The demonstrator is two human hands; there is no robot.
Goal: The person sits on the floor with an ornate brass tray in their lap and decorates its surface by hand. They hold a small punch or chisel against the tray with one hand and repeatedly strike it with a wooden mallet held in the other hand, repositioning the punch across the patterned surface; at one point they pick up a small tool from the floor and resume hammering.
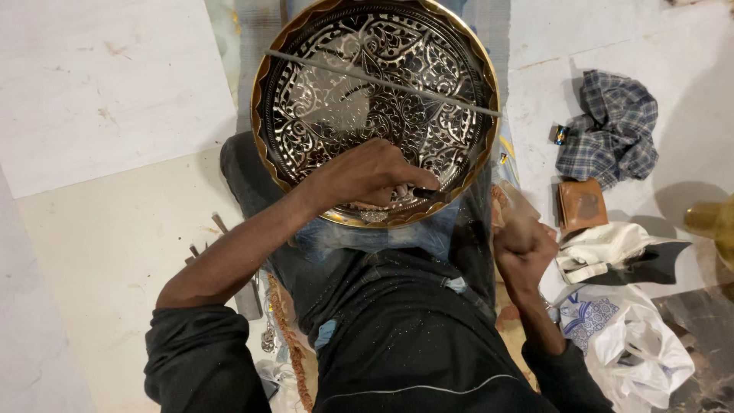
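Note:
A large round metal plate (306,92) with dark engraved floral patterns and a brass scalloped rim lies in front of me, resting on my lap. My left hand (367,174) rests on its near edge, fingers closed on a thin dark engraving tool (430,193) whose tip touches the plate near the rim. A thin metal rod (382,80) lies across the plate. My right hand (524,243) is a closed fist raised beside the plate's lower right; whether it holds anything is hidden.
On the pale floor to the right lie a checked cloth (612,126), a small brown leather pouch (581,205), a white cloth (604,248) and a white plastic bag (634,344). A brass object (715,222) shows at the right edge. Small metal tools (222,229) lie at my left.

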